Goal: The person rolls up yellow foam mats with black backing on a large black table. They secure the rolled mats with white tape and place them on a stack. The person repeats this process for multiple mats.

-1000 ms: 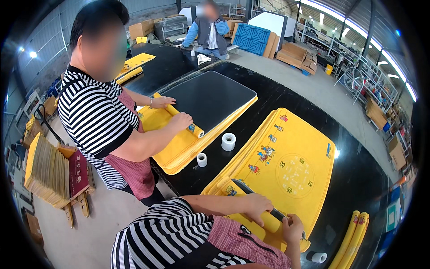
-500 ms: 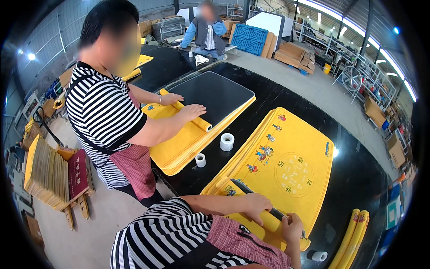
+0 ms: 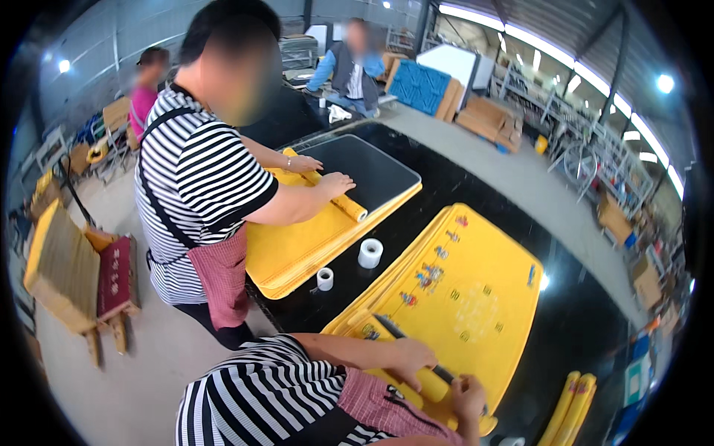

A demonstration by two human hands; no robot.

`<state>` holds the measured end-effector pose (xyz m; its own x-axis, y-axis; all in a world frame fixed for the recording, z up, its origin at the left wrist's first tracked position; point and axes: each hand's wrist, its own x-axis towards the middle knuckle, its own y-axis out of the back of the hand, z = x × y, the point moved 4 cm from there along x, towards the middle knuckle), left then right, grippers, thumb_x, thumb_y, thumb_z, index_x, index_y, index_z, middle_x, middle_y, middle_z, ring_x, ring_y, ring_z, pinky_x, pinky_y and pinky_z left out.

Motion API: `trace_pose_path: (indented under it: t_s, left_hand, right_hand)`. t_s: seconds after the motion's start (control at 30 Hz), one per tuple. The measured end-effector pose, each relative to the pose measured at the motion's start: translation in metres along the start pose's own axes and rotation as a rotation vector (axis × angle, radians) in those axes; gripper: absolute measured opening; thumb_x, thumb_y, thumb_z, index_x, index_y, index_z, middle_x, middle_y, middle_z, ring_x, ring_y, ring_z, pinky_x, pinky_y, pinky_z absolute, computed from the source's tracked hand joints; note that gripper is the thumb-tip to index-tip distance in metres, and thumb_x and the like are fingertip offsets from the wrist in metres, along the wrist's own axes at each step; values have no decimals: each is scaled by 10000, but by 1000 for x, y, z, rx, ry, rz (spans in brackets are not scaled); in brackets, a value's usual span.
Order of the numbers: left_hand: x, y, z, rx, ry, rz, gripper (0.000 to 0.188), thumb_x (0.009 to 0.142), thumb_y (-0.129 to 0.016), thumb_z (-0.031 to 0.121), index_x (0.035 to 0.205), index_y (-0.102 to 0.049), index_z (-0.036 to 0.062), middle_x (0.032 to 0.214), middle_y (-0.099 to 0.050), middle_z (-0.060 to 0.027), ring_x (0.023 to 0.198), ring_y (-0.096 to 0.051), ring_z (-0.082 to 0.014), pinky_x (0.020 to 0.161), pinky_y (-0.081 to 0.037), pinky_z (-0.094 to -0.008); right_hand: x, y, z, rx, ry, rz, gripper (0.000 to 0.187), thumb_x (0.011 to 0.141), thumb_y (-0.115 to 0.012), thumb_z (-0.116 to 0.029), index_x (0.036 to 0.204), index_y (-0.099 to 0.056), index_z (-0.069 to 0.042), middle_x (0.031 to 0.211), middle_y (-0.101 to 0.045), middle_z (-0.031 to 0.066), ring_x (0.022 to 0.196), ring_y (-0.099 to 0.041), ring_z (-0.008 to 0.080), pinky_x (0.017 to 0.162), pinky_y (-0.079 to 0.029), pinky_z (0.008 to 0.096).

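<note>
At the left, a small white ring-shaped roll (image 3: 325, 285) and a larger white ring-shaped roll (image 3: 364, 256) stand on the glossy black bench (image 3: 576, 312). Nearer, the left hand (image 3: 410, 358) has its grip closed about the curled near edge of a broad yellow sheet-like mat (image 3: 491, 245), which lies uppermost on a stack of similar yellow mats (image 3: 390, 275). The mat looks light, soft and bendable, probably springy enough to unroll if let go; it seems unlikely to break, though a sharp fold might crease it. The surest hold is likely on the curl with the hands set apart, since one hold alone could let it skew. A dark strip (image 3: 444, 374) shows along the curl, and the right hand (image 3: 467, 395) pinches there, toward the mat's near right corner, its fingertips blurred. Beyond, the flat part is bright yellow with rounded corners, small colourful cartoon figures in a row down its left side and a pale printed patch near the middle. At the far right, slim yellow rolled tubes (image 3: 569, 412) lie side by side.
</note>
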<state>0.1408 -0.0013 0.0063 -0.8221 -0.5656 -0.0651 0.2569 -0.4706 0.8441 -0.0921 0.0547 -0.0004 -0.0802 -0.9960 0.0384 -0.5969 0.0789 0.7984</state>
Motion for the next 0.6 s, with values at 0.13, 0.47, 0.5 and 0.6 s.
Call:
trace_pose_path:
  t_s: [0.13,0.47,0.5,0.6]
  left_hand:
    - [-7,10,10,-54,31,-37,599,733,-837,504,1117,-669,77,1123,-697,-151,1080,-663,-359,898,-529,-464]
    - [-6,11,3,-42,62,-71,590,739,-827,477,1126,-657,65,1123,-684,-146,1097,-651,-340,898,-525,-456]
    - [-5,10,3,-39,67,-78,591,739,-826,480,1125,-657,66,1123,-683,-144,1100,-651,-338,899,-524,-455]
    - [-5,9,3,-27,68,-68,589,739,-825,486,1122,-656,72,1127,-685,-137,1101,-652,-334,896,-526,-454]
  right_hand:
    - [-2,-9,16,7,71,45,245,863,-790,-193,1022,-740,-13,717,-694,124,639,-673,241,630,-530,370]
    - [6,-16,13,39,95,60,214,865,-784,-186,969,-744,-4,682,-682,123,599,-654,231,601,-514,368]
    - [5,-15,12,37,86,57,210,865,-784,-187,963,-744,-5,675,-679,124,594,-652,233,597,-513,370]
    - [4,-12,7,34,64,46,199,863,-783,-187,948,-748,-11,661,-674,126,585,-651,238,589,-510,376]
